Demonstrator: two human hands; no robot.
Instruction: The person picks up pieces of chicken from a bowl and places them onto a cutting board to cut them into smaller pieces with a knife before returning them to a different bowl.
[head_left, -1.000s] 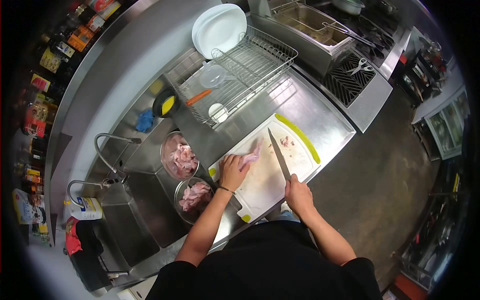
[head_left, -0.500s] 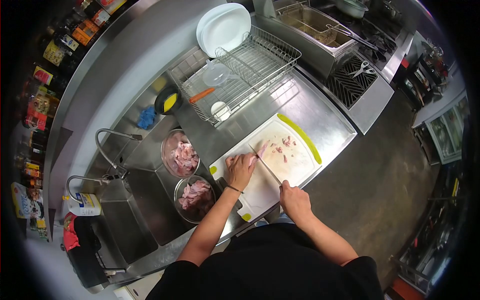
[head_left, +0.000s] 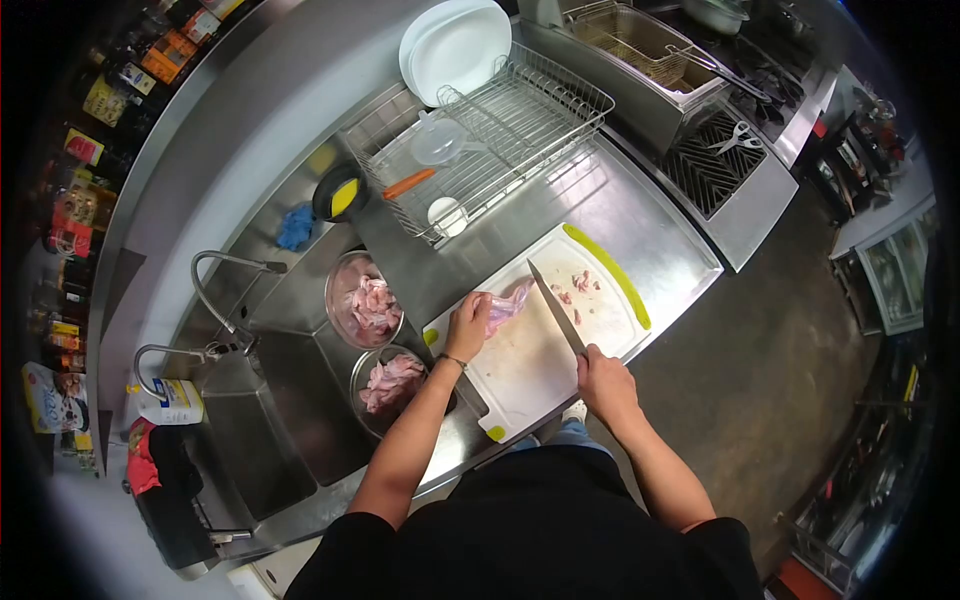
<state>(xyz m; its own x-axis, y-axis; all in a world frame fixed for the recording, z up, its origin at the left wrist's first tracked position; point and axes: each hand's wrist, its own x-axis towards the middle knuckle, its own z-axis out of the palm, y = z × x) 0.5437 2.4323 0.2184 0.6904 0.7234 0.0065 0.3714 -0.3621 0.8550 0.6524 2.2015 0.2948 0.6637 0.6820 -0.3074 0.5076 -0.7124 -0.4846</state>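
Left hand (head_left: pixel 468 322) closed on raw meat (head_left: pixel 508 307), centre frame, likely steadying it on the cutting board (head_left: pixel 530 375); right hand (head_left: pixel 606 384) wraps the knife (head_left: pixel 560 313) handle, blade clear of the left.

- Meat piece (head_left: pixel 507 307): pale pink with whitish streaks.
- Knife (head_left: pixel 558 309): dull grey blade.
- Cutting board (head_left: pixel 530 368): white, with a lime-green band (head_left: pixel 614 274) along one end and lime-green corners (head_left: pixel 495 433) at the other.
- Scraps (head_left: pixel 582 282): pinkish red.
- Bowled meat (head_left: pixel 374 306): mottled pink and white.
- Worktop (head_left: pixel 625 200): silvery grey.
- Plates (head_left: pixel 460 50): plain white.
- Cloth (head_left: pixel 296 228): bright blue.
- Round container (head_left: pixel 325 187): black, with a yellow thing (head_left: pixel 344 196) inside.
- Dish rack (head_left: pixel 570 88): silvery wire, with an orange stick-shaped item (head_left: pixel 409 183) in it.
- Grate (head_left: pixel 708 172): black, herringbone lines.
- Shirt (head_left: pixel 520 525): plain black.
- Floor (head_left: pixel 730 350): brownish grey.
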